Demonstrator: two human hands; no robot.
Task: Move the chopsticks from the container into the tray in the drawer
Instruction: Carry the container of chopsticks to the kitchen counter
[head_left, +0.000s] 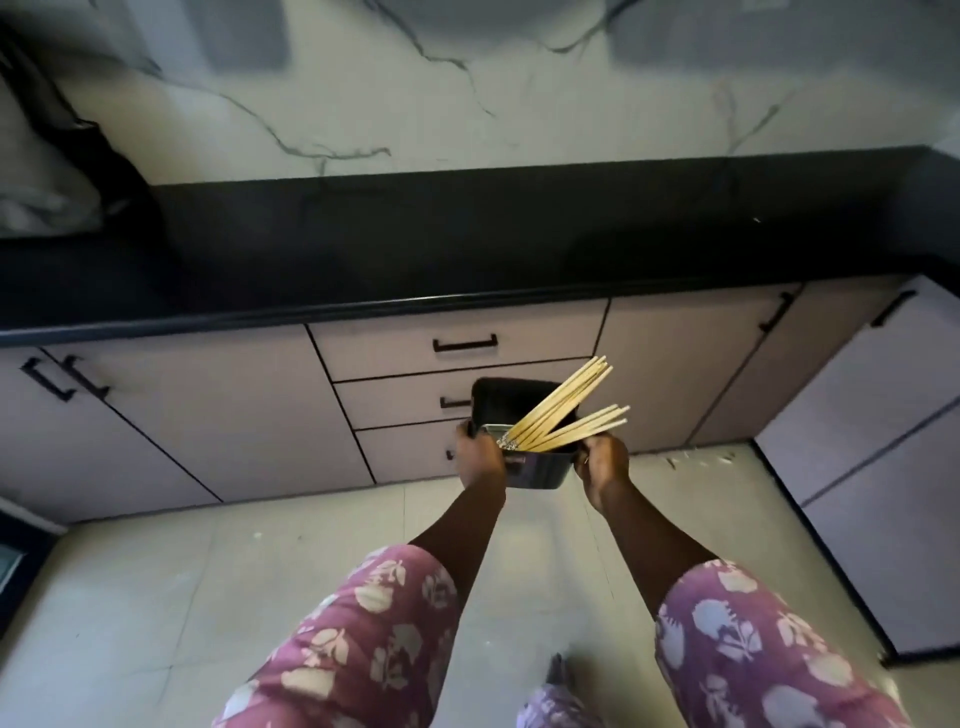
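Chopsticks (563, 410), wooden, two fanned bundles, sticking up and right out of black container (524, 415). Left hand (480, 457) closed on its left edge, right hand (602, 462) closed on its right corner, held in front of shut drawers (457, 348) under black countertop (415, 249).

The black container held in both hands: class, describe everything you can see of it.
The black rectangular container, seemingly plastic, is open-topped, held in the air before the closed drawers. The left hand grips its left near corner, the right hand its right. Pale wooden chopsticks lie in it, fanning out over its right rim.
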